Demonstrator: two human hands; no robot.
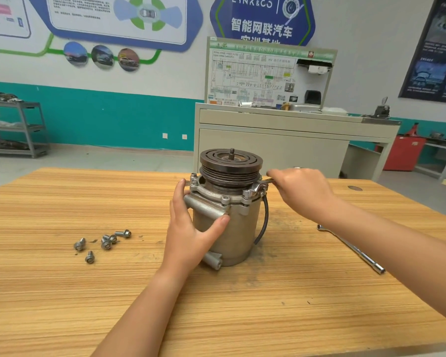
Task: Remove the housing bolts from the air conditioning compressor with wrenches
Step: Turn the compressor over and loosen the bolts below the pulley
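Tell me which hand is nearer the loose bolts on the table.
Left. The left hand grips the compressor just right of the bolts; the right hand works beyond it.

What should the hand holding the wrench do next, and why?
Probably swing the wrench a short way to loosen that bolt. The right hand has its head set at the flange on the compressor, the left hand steadies the body, and five loose bolts already lie on the table, while at least one bolt is still in the flange.
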